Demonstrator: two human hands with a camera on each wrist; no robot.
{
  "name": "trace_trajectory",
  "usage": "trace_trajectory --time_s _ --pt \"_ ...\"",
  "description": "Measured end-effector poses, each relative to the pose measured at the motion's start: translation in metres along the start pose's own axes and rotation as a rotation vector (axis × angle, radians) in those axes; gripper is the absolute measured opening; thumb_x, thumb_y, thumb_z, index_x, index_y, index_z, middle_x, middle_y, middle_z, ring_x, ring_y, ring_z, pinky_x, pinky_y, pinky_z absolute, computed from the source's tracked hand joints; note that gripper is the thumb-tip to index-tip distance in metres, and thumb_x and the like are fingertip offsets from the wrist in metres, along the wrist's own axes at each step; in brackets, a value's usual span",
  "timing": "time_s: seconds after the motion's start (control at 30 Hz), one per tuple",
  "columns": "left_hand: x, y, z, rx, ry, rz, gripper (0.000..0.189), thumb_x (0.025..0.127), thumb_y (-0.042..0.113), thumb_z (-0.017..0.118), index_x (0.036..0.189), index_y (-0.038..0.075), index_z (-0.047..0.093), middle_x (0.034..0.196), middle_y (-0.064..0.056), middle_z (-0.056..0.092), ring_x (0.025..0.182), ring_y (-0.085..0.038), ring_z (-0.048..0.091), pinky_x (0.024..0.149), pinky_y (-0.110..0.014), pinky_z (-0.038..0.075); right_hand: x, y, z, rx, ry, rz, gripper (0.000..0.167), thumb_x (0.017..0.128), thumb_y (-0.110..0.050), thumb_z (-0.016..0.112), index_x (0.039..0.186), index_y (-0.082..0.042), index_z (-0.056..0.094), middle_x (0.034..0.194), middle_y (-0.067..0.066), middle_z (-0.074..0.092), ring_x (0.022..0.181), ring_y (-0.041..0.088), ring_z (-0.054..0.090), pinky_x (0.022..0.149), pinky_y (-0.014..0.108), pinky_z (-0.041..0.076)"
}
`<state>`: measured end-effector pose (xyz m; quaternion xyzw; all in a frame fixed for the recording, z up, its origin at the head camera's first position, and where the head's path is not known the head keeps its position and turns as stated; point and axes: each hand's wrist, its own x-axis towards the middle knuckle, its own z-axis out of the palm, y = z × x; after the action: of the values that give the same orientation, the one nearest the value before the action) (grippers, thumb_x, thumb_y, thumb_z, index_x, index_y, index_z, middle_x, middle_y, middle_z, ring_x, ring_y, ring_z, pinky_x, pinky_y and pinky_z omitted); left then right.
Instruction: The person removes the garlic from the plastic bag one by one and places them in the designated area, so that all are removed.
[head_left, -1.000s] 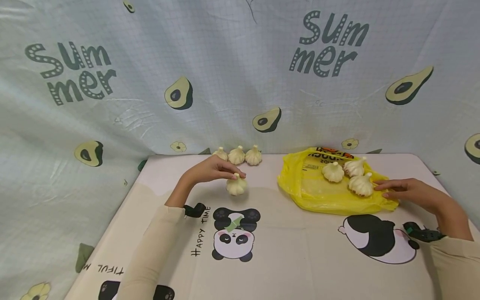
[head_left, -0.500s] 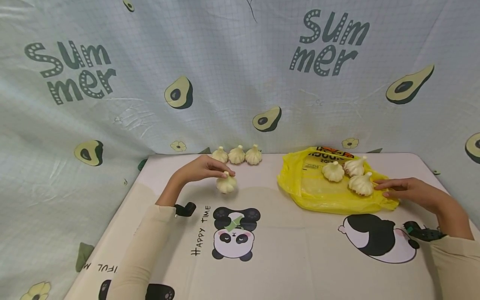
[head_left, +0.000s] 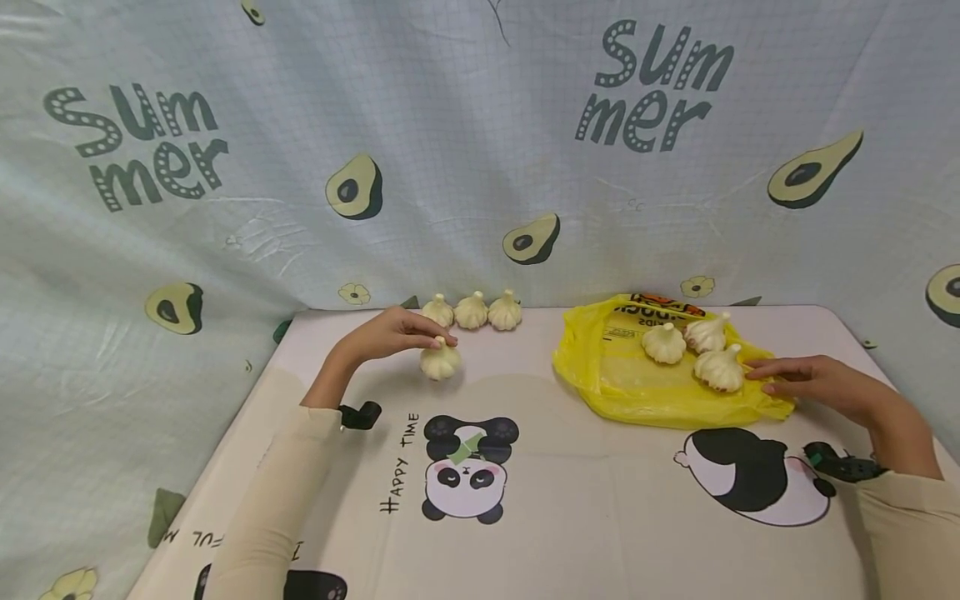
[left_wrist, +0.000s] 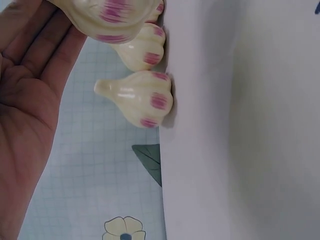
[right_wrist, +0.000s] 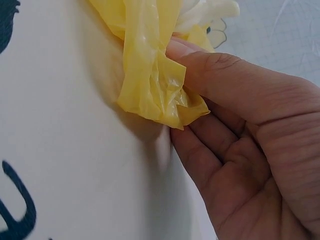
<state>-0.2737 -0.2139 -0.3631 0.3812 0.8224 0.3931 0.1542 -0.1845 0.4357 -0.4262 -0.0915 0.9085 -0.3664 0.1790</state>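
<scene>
In the head view my left hand (head_left: 396, 333) holds a garlic bulb (head_left: 440, 360) by its stem, just above the table in front of a row of three more garlic bulbs (head_left: 471, 312). The left wrist view shows the held garlic bulb (left_wrist: 112, 17) close up, with pink streaks on its pale skin. On the right, a yellow plastic bag (head_left: 637, 400) lies flat under three garlic bulbs (head_left: 718, 368). My right hand (head_left: 832, 387) pinches the bag's right edge, beside the nearest bulb. Crumpled yellow plastic (right_wrist: 160, 90) sits between thumb and fingers in the right wrist view.
A pale table (head_left: 555, 517) with printed pandas spreads below. Behind it and at the left hangs a curtain (head_left: 450, 150) with avocado and "summer" prints. The row of garlic bulbs stands at the table's back edge.
My left hand has moved left with the garlic bulb, away from the bag. My right hand and the yellow bag stay where they were.
</scene>
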Motion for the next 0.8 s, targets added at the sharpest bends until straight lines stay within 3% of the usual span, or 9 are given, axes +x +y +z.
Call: trace_trajectory --time_s 0.1,0.17,0.2,0.27,0.33,0.5,0.6,0.7,0.8 --pt "-0.001 -0.003 -0.004 0.001 0.014 -0.010 0.023 0.098 0.011 0.068 0.119 0.008 0.077 0.117 -0.004 0.075 0.115 -0.014 0.067 0.092 -0.024 0.054 0.000 0.002 -0.002 -0.037 0.009 0.003 0.041 0.100 -0.027 0.066 0.132 -0.001 0.066 0.137 -0.005 0.057 0.134 0.022 0.044 0.105 0.048 0.043" --pt "-0.001 -0.006 -0.007 -0.017 0.023 -0.022 0.023 0.099 0.011 0.067 0.119 0.008 0.077 0.117 -0.004 0.075 0.115 -0.014 0.067 0.093 -0.025 0.054 0.000 0.003 -0.003 -0.048 0.012 0.001 0.041 0.100 -0.028 0.066 0.133 -0.002 0.066 0.133 -0.014 0.055 0.131 0.018 0.044 0.101 0.044 0.044" --pt "-0.002 -0.008 -0.008 -0.023 0.026 -0.027 0.023 0.099 0.011 0.067 0.119 0.008 0.077 0.118 -0.005 0.075 0.116 -0.015 0.067 0.093 -0.025 0.053 0.001 0.004 -0.003 -0.059 0.012 0.003 0.042 0.100 -0.028 0.066 0.133 -0.003 0.067 0.133 -0.016 0.055 0.131 0.017 0.045 0.098 0.041 0.044" --pt "-0.002 -0.011 -0.010 -0.039 0.028 -0.044 0.023 0.099 0.011 0.067 0.119 0.008 0.077 0.118 -0.005 0.075 0.117 -0.016 0.066 0.094 -0.026 0.053 0.001 0.003 -0.004 -0.038 0.008 -0.002 0.042 0.100 -0.027 0.066 0.133 -0.002 0.066 0.132 -0.017 0.054 0.134 0.036 0.041 0.102 0.054 0.041" --pt "-0.004 -0.016 -0.013 -0.043 0.029 -0.060 0.023 0.099 0.011 0.067 0.119 0.007 0.077 0.119 -0.006 0.074 0.118 -0.016 0.066 0.095 -0.026 0.053 0.002 0.003 -0.004 -0.021 0.004 -0.008 0.041 0.100 -0.026 0.066 0.133 -0.001 0.066 0.130 -0.019 0.053 0.134 0.047 0.037 0.102 0.065 0.037" --pt "-0.006 -0.025 -0.019 -0.050 0.039 -0.099 0.024 0.099 0.014 0.068 0.120 0.006 0.076 0.120 -0.006 0.074 0.120 -0.018 0.064 0.095 -0.027 0.053 0.002 0.002 -0.004 -0.010 0.006 -0.011 0.041 0.100 -0.026 0.066 0.132 -0.001 0.066 0.126 -0.025 0.054 0.131 0.025 0.043 0.103 0.069 0.035" --pt "-0.007 -0.031 -0.021 -0.065 0.045 -0.117 0.023 0.099 0.014 0.068 0.118 0.007 0.077 0.119 -0.006 0.074 0.120 -0.018 0.064 0.095 -0.027 0.053 0.002 0.001 -0.004 -0.024 0.011 -0.007 0.042 0.100 -0.028 0.067 0.132 -0.002 0.067 0.128 -0.021 0.055 0.124 0.005 0.043 0.102 0.061 0.040" --pt "-0.008 -0.037 -0.024 -0.089 0.047 -0.124 0.023 0.098 0.013 0.069 0.118 0.004 0.076 0.119 -0.008 0.074 0.121 -0.018 0.064 0.096 -0.026 0.052 0.002 0.002 -0.005 -0.052 0.017 -0.011 0.041 0.100 -0.029 0.067 0.132 -0.004 0.068 0.130 -0.016 0.056 0.112 -0.015 0.037 0.097 0.040 0.045" --pt "-0.008 -0.043 -0.025 -0.121 0.053 -0.129 0.025 0.098 0.011 0.068 0.120 0.000 0.074 0.120 -0.011 0.073 0.123 -0.020 0.063 0.096 -0.026 0.052 0.003 0.003 -0.006 -0.059 0.015 -0.023 0.039 0.100 -0.028 0.066 0.131 -0.004 0.068 0.132 -0.013 0.057 0.105 -0.024 0.033 0.093 0.032 0.045"
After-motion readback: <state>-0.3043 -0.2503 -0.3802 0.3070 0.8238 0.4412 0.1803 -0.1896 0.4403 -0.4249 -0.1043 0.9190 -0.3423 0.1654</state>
